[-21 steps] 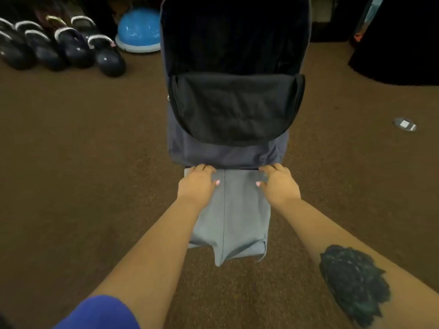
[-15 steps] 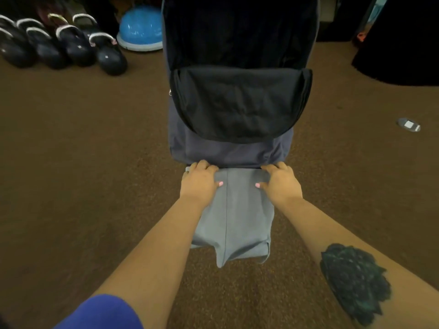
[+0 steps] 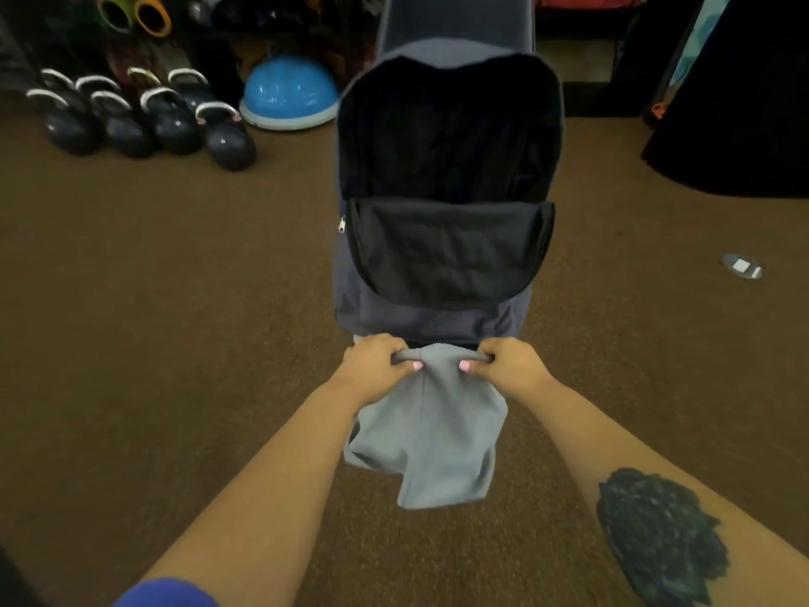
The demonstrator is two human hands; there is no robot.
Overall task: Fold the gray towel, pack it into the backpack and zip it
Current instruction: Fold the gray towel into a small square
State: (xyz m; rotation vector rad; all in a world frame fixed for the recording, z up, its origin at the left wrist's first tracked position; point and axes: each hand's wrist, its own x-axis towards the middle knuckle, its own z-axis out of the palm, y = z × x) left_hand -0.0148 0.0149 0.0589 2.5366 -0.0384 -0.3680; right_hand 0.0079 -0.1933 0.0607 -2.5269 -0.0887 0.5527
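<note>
The folded gray towel (image 3: 431,435) hangs in front of me, bunched at its top edge and drooping toward the carpet. My left hand (image 3: 375,365) pinches the top left corner and my right hand (image 3: 508,365) pinches the top right corner. Just beyond the hands lies the dark blue backpack (image 3: 420,317) on the floor, its main compartment unzipped and its black-lined front flap (image 3: 451,251) folded down toward me. The inside of the backpack looks dark, and I see nothing in it.
Brown carpet (image 3: 175,322) covers the floor all around. Several dark kettlebells (image 3: 144,120) and a blue half-dome ball (image 3: 286,92) stand at the back left. A small silver object (image 3: 743,266) lies on the right. Dark fabric (image 3: 744,102) fills the far right.
Both hands went from pressing flat on the towel's far edge to gripping it and raising it off the carpet. The towel now sags. My view tilted up, showing more of the backpack.
</note>
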